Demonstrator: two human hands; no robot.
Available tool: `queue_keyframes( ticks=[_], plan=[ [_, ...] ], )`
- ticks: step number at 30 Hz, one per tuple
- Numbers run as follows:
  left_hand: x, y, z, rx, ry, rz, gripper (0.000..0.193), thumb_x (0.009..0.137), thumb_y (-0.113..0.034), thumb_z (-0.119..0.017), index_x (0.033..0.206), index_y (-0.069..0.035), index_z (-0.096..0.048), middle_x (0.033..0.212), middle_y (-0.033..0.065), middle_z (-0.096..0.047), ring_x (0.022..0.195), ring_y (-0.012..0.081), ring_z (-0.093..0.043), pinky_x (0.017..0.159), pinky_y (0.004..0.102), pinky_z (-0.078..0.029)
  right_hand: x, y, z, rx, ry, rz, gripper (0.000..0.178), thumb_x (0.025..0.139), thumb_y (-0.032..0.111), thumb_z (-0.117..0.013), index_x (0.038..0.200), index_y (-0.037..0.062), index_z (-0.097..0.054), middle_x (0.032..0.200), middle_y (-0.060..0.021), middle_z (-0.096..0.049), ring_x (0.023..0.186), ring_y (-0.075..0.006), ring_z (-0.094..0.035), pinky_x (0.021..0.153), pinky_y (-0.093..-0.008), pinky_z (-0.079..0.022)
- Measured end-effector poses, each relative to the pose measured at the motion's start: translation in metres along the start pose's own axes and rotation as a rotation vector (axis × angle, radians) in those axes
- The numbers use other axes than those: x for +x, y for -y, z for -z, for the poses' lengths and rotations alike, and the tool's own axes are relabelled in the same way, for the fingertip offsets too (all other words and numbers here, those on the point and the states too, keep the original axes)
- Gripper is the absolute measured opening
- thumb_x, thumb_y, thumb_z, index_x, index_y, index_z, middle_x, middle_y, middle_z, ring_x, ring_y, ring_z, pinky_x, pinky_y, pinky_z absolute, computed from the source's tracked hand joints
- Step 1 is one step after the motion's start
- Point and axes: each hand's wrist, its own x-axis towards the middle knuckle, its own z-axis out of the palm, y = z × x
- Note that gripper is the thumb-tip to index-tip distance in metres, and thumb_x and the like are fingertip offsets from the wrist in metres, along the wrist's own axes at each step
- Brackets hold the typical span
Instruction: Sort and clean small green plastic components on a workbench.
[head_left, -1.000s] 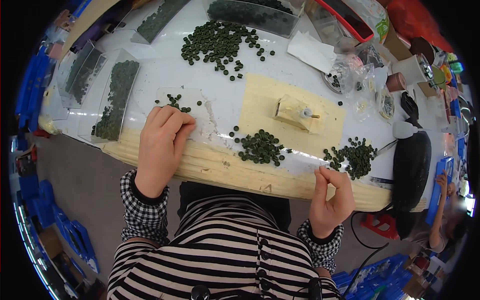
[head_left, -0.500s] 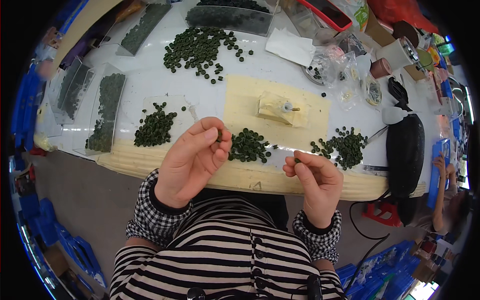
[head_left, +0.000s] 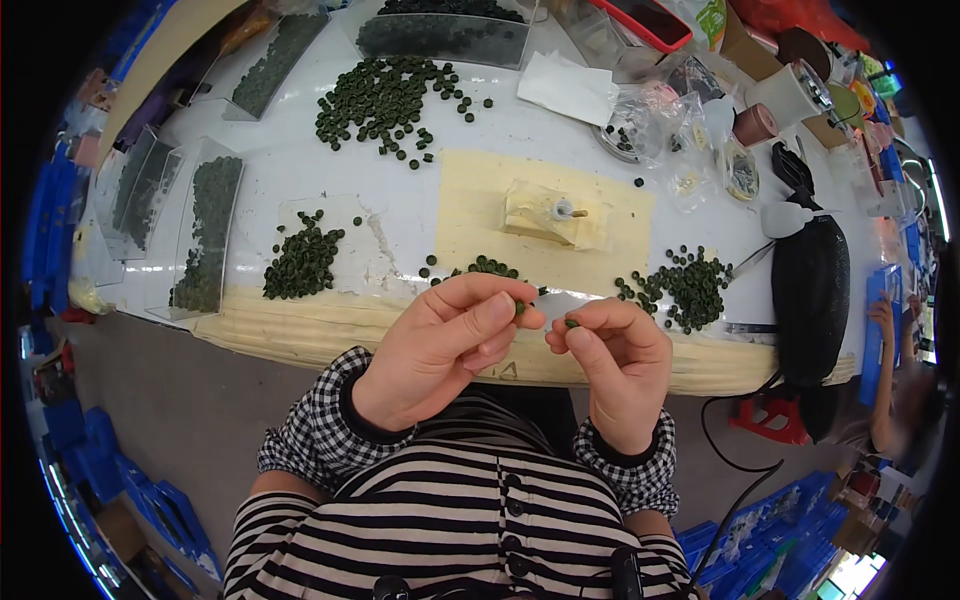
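My left hand [head_left: 435, 345] pinches a small round dark-green piece [head_left: 519, 307] between thumb and forefinger. Close beside it on the right, my right hand [head_left: 622, 365] grips another small green piece [head_left: 571, 323] at its fingertips. Both hands hover over the table's near edge, a small gap between them. Partly hidden behind my left hand lies a pile of green pieces [head_left: 490, 267]. A second pile [head_left: 692, 290] spreads to the right of my right hand, and a third pile [head_left: 303, 262] lies to the left.
A pale block with a metal pin [head_left: 545, 212] stands on a yellow sheet [head_left: 462, 205]. Farther back lie a large heap of green pieces [head_left: 375, 105] and a white tissue [head_left: 568, 90]. Clear boxes [head_left: 210, 225] stand at left. A black pouch-like object [head_left: 812, 300] lies at right.
My left hand has moved right, toward my right hand, and now covers more of the middle pile. My right hand has shifted slightly left. Each still pinches its piece.
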Motion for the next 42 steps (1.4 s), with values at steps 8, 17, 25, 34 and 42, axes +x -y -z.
queue_keyframes(
  ticks=[8,17,25,34,42],
  plan=[
    [0.0,0.003,-0.001,0.105,0.015,-0.069,0.019,0.094,-0.007,-0.059,0.112,-0.001,-0.064,0.094,0.0057,-0.068,0.063,0.0029,-0.041,0.056,0.0188,-0.036,0.01,-0.002,-0.006,-0.49,-0.014,0.364,0.017,0.075,-0.008,-0.071,0.09,-0.0014,-0.067,0.085,-0.0091,-0.066,0.075,-0.0161,-0.061,0.067,-0.0251,-0.047],
    [-0.002,0.007,-0.011,0.44,-0.131,-0.277,0.019,0.087,-0.001,-0.067,0.106,0.0,-0.067,0.093,0.0048,-0.069,0.073,0.0022,-0.055,0.063,0.015,-0.044,0.01,-0.001,-0.012,-0.596,-0.047,0.436,0.017,0.073,-0.008,-0.072,0.088,-0.0012,-0.068,0.081,-0.0098,-0.066,0.073,-0.0169,-0.062,0.064,-0.0246,-0.047],
    [-0.004,0.009,-0.007,0.579,-0.16,-0.342,0.019,0.085,0.0,-0.068,0.105,0.0,-0.068,0.085,-0.0003,-0.066,0.072,0.0003,-0.052,0.06,0.0136,-0.041,0.009,-0.001,-0.012,-0.559,-0.035,0.404,0.016,0.074,-0.009,-0.071,0.089,-0.0023,-0.068,0.083,-0.0104,-0.065,0.073,-0.0163,-0.061,0.064,-0.0245,-0.047],
    [-0.002,0.011,-0.009,0.616,-0.116,-0.424,0.018,0.086,0.003,-0.066,0.104,0.001,-0.069,0.087,0.0013,-0.065,0.067,0.0003,-0.05,0.056,0.0145,-0.039,0.008,-0.004,-0.01,-0.478,-0.026,0.327,0.016,0.076,-0.008,-0.069,0.09,-0.0026,-0.068,0.084,-0.0094,-0.065,0.076,-0.0159,-0.06,0.067,-0.0251,-0.047],
    [-0.005,0.006,-0.011,0.682,-0.131,-0.413,0.018,0.082,0.011,-0.066,0.098,0.003,-0.069,0.094,0.0108,-0.067,0.083,0.0123,-0.061,0.073,0.022,-0.048,0.005,-0.007,-0.013,-0.582,-0.051,0.477,0.021,0.074,-0.01,-0.07,0.094,-0.003,-0.068,0.084,-0.0107,-0.065,0.072,-0.0167,-0.061,0.063,-0.0241,-0.047]
  ],
)
